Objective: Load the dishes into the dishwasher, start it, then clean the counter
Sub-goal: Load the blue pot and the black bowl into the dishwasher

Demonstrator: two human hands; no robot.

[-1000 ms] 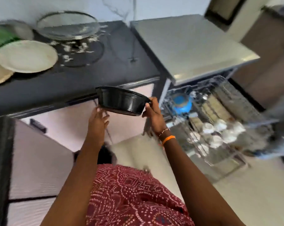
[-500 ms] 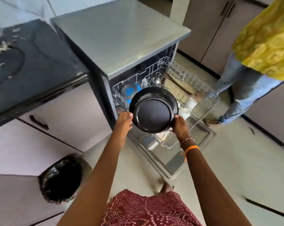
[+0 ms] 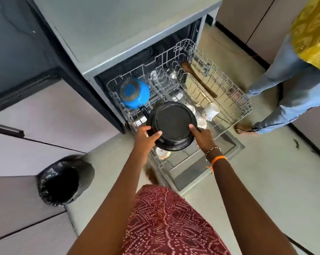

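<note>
Bowl now over the rack
My left hand (image 3: 144, 138) and right hand (image 3: 201, 135) grip the upturned black bowl (image 3: 172, 124), lower than before, blue pot (image 3: 133, 92) at its 10 o'clock.

Black bowl (image 3: 172, 126), blue pot (image 3: 134, 93), red dotted-print garment (image 3: 166, 223), orange wristband (image 3: 218, 159).

Pretty clearly a home kitchen: an open dishwasher (image 3: 137, 57) is set under a grey top, with its wire rack (image 3: 227, 96) pulled out and loaded with a blue pot (image 3: 135, 93), white cups (image 3: 210, 111) and a wooden spoon (image 3: 197, 78). Pale cabinet fronts with a dark handle (image 3: 7, 128) are seen to the left under a dark counter (image 3: 14, 46), and more tall cabinet doors (image 3: 247, 17) at the far right. A bin lined with a black bag (image 3: 61, 183) is parked on the tiled floor near left.
</note>
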